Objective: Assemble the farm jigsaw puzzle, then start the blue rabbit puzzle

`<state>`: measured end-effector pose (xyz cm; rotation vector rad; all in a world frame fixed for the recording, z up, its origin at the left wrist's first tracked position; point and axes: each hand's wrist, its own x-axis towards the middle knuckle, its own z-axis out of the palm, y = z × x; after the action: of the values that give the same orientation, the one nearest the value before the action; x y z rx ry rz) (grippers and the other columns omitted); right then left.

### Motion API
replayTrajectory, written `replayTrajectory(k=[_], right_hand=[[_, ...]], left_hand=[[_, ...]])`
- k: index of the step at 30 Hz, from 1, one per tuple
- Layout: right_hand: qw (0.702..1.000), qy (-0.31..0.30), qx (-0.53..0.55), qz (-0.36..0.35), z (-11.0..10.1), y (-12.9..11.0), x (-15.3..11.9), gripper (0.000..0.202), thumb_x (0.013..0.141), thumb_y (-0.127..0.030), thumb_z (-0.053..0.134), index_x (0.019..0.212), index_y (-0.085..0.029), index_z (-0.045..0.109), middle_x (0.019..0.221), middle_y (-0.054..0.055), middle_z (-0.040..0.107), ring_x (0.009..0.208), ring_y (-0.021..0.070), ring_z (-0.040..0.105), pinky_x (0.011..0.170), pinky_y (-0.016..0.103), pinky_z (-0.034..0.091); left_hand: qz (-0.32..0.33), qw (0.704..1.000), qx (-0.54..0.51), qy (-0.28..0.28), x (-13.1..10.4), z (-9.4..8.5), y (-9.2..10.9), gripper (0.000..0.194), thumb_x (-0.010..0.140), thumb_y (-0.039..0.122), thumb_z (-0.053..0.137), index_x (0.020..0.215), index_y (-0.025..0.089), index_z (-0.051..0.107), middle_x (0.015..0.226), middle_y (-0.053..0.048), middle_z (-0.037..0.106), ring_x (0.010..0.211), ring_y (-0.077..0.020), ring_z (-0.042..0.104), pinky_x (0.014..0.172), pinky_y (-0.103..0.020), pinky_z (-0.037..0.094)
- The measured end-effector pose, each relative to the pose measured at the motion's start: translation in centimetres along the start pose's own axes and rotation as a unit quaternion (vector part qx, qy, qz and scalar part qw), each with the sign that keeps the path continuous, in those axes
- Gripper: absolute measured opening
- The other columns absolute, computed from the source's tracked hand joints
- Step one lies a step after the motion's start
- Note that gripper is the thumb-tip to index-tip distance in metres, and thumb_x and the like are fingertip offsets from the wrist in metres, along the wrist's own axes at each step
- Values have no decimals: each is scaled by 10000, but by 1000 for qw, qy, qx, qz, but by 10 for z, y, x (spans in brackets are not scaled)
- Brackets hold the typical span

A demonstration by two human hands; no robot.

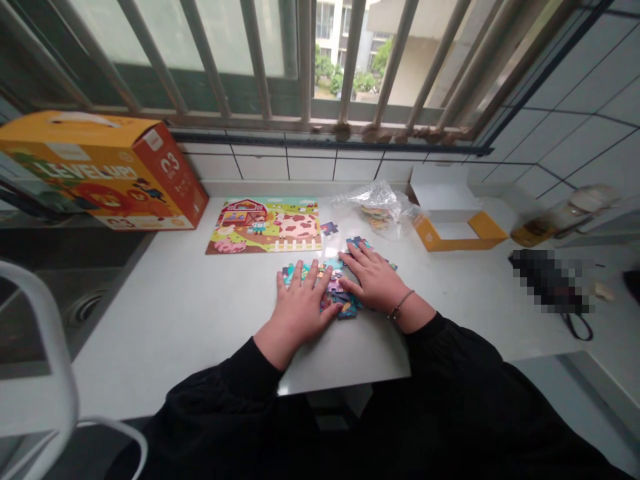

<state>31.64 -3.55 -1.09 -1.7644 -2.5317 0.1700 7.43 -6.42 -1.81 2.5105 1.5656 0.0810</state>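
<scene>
Several colourful jigsaw puzzle pieces [345, 303] lie in a loose cluster on the white counter. My left hand [303, 303] rests flat over the left part of the cluster, fingers spread. Across its right part lies my right hand [375, 279], also spread and palm down. The palms hide many of the pieces beneath them. One dark puzzle piece [329, 229] sits apart, beyond the hands. Just left of it is a farm picture puzzle [265, 225] showing a barn, a cow and pigs.
An orange carton [100, 173] stands at the back left beside the sink [75, 293]. A clear plastic bag [380, 210] with pieces inside lies near an open yellow box [465, 233]. Farther right are a glass jug [565, 217] and a blurred dark pouch [550, 280].
</scene>
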Motion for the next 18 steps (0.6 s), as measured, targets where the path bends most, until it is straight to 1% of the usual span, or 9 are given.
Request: replayTrajectory(k=[5,11,15,18], right_hand=[[999,-5,-20,39,0,10,-22,834,1136,-713,450,1827,-254,365,1921,119,222,1775,426,201,1381,628,323],[995,-4,-42,92,2,29,-44,840,1132,-738,415,1819,-255,383,1924,128,219,1781,429,167,1369,623,346],[987,0,-47,150,3,45,-57,857,1130,-737,408,1825,-237,363,1919,168,220,1769,467,183,1354,661,356],[981,10,-40,191,4,53,-60,857,1135,-730,380,1822,-217,364,1912,192,228,1755,489,216,1344,686,358]], left_hand=[[-30,999,25,-13,-12,-4,-14,922,1077,798,486,1853,358,255,1930,-67,161,1765,-525,134,1325,-890,103],[-84,995,49,-27,-26,-10,-34,979,1061,833,481,1861,333,219,1932,-52,114,1772,-520,76,1329,-889,98],[-132,989,54,-25,-36,-17,-50,998,1052,850,476,1862,328,214,1936,-76,90,1769,-533,66,1325,-888,105],[-166,984,53,-23,-38,-20,-57,995,1055,844,471,1860,313,230,1936,-112,92,1764,-550,74,1313,-898,113]])
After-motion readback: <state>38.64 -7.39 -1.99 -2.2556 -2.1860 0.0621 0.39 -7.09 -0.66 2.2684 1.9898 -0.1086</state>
